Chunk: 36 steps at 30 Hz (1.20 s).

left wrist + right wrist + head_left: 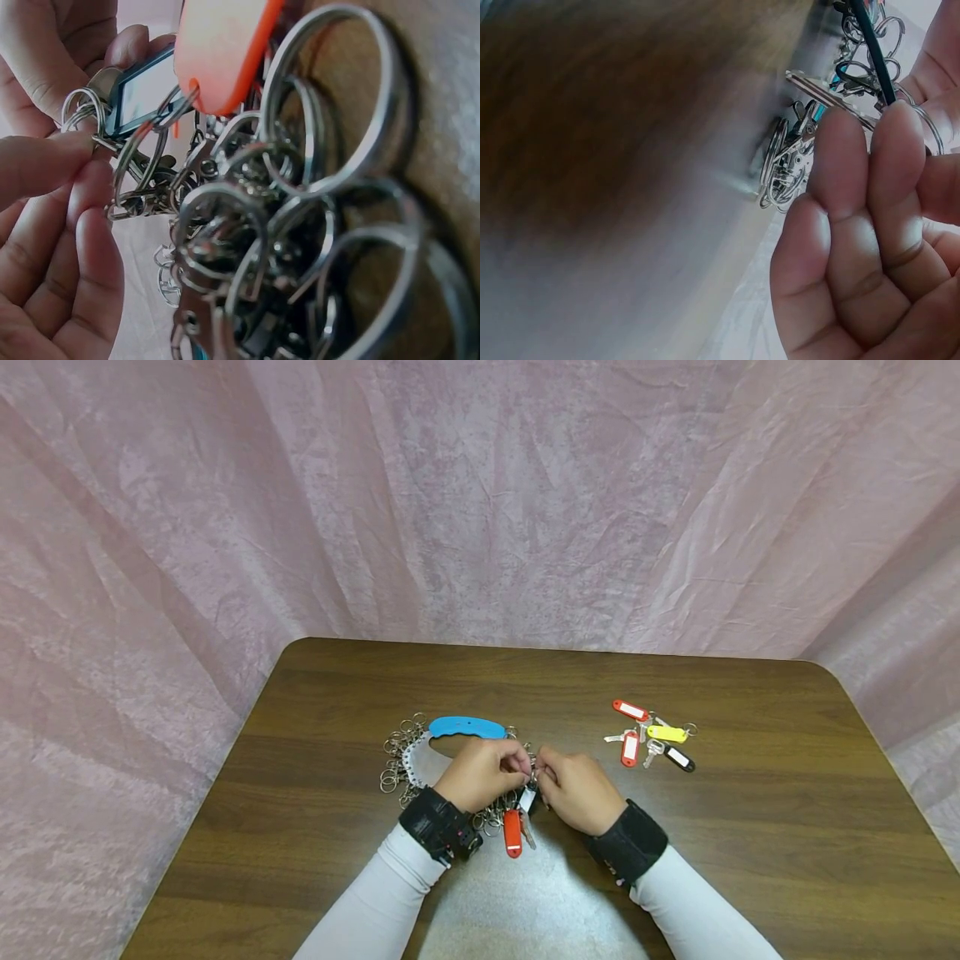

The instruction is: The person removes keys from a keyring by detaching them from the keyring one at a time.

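My left hand [483, 774] pinches a small metal clip on the key holder, a metal plate [426, 763] with a blue handle [467, 727] and many rings round its edge. Close beside it, my right hand [576, 791] holds the split ring [81, 109] of a black-framed key tag [144, 94] between thumb and fingers. A key [831, 97] juts out past the right fingertips in the right wrist view. A red key tag [512, 833] hangs at the holder's near edge. Whether the two rings are joined is hidden by the fingers.
To the right on the brown wooden table [750, 843] lies a loose group of keys with tags: two red, a yellow tag [666, 734] and a black tag [679, 758]. A pink curtain [525, 510] hangs behind the table's far edge.
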### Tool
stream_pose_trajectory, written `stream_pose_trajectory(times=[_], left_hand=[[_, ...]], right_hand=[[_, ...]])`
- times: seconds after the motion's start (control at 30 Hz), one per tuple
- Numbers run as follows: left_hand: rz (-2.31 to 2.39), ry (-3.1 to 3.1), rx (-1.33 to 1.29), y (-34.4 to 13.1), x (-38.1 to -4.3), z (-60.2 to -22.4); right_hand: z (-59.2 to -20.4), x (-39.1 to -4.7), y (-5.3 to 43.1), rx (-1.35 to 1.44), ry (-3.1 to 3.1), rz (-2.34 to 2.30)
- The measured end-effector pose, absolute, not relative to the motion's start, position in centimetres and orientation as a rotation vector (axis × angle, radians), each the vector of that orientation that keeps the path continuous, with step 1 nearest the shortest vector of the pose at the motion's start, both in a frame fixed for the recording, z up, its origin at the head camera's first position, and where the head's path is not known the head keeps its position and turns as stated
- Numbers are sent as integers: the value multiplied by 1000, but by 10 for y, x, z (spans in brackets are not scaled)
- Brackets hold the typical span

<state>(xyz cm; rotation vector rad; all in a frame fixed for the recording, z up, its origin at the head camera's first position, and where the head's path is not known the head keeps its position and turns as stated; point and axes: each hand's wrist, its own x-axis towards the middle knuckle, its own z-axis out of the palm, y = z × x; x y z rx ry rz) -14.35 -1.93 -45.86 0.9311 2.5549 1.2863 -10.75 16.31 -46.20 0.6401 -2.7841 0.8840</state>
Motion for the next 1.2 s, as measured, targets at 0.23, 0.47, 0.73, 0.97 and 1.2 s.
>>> stream_pose_trajectory(times=[0.23, 0.47, 0.73, 0.97, 1.2], left_hand=[[1320, 2514, 905, -21, -145, -459], [1358, 2496, 865, -24, -147, -457], [1389, 2450, 842, -26, -148, -457], [1405, 2448, 837, -27, -150, -458], [1429, 2424, 823, -27, -150, -458]], right_hand=[[-465, -109, 164, 630, -2752, 893], [-465, -112, 166, 625, -2754, 982], [-461, -111, 167, 658, -2803, 1144], [-462, -113, 169, 753, -2784, 1312], [-461, -113, 169, 747, -2791, 1283]])
